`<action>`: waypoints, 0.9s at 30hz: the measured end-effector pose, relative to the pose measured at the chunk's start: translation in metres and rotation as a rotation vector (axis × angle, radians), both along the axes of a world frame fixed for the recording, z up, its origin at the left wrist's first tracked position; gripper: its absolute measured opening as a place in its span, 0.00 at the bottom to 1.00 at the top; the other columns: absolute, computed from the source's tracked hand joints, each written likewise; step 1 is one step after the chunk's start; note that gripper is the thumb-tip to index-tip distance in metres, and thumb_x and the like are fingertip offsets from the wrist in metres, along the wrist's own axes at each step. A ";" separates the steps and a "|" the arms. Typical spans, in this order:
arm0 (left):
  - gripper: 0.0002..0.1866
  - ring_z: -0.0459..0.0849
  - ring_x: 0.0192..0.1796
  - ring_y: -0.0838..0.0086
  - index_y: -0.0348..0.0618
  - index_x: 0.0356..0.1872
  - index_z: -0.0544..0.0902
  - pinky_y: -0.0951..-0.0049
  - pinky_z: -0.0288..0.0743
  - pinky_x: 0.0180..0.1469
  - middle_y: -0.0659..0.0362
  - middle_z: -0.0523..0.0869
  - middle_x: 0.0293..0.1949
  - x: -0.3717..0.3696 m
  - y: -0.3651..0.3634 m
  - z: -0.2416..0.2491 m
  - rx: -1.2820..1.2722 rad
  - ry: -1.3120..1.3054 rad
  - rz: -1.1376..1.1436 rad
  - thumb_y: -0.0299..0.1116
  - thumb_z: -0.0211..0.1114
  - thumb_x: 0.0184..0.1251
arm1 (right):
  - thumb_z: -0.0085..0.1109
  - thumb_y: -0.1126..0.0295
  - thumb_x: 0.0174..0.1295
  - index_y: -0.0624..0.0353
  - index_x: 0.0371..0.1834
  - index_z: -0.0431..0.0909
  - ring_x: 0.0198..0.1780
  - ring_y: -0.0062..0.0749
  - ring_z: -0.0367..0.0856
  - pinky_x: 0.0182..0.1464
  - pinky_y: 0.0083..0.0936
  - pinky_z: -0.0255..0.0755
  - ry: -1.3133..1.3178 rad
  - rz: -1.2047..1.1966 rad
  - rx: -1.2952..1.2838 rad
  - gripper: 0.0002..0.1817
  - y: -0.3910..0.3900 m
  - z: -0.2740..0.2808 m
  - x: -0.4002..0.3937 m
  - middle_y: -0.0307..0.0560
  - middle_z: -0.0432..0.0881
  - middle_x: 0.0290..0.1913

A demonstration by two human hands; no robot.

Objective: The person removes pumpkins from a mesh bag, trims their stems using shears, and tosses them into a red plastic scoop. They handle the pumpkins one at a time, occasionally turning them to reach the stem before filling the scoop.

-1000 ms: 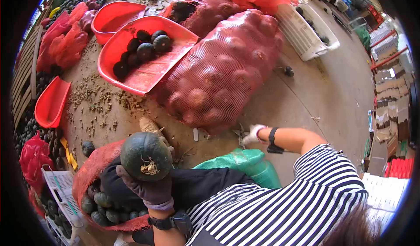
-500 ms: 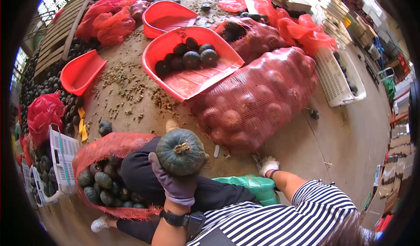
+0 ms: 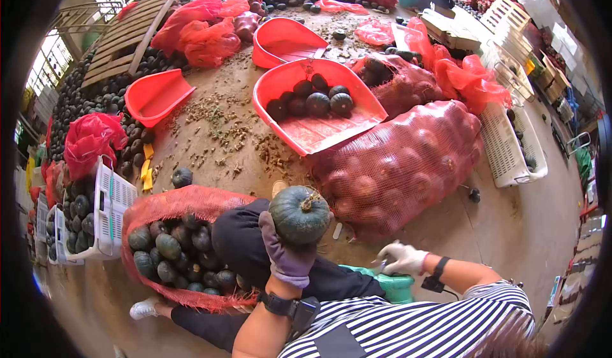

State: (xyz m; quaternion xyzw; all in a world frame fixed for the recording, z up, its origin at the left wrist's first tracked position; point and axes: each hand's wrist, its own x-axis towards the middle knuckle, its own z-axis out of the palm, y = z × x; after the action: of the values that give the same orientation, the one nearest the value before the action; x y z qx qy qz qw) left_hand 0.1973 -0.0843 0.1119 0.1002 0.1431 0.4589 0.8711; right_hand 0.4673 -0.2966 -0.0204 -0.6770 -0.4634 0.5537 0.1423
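My left hand [image 3: 288,256], in a purple-grey glove, holds up a dark green pumpkin [image 3: 299,216] from below, its dry stem facing up. White-gloved and curled, my right hand [image 3: 403,259] is apart from the pumpkin, off to the right beside a green stool-like object [image 3: 396,288]. A small greyish tip shows at its fingers; I cannot make out what it is. Against my left leg lies an open red mesh sack [image 3: 191,199] of green pumpkins [image 3: 167,246]. Ahead, a red scoop [image 3: 319,138] holds several dark pumpkins [image 3: 317,104].
A full, closed red mesh sack [image 3: 395,167] lies right of the scoop. White crates [image 3: 115,214] stand left, another white crate [image 3: 510,148] right. Two more red scoops [image 3: 156,97] and dry stem scraps [image 3: 223,125] are on the floor. A wooden pallet [image 3: 127,39] leans over piled pumpkins.
The view has tilted and shifted, so the scene sits further right and lower. My right hand has come up and in from beside the green object. The pumpkin stays in my left hand.
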 end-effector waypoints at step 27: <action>0.40 0.78 0.66 0.56 0.41 0.71 0.69 0.48 0.70 0.70 0.49 0.77 0.65 -0.013 -0.006 -0.036 0.265 0.209 -0.238 0.64 0.53 0.72 | 0.53 0.62 0.72 0.61 0.62 0.75 0.55 0.40 0.85 0.67 0.45 0.72 1.112 -0.631 0.401 0.20 0.113 0.098 -0.003 0.50 0.85 0.47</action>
State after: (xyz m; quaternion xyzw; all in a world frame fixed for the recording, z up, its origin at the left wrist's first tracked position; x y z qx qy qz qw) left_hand 0.1839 -0.0901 0.0757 0.2773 0.1581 0.3549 0.8787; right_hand 0.4645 -0.1839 0.0779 -0.3546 -0.1947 0.6551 0.6381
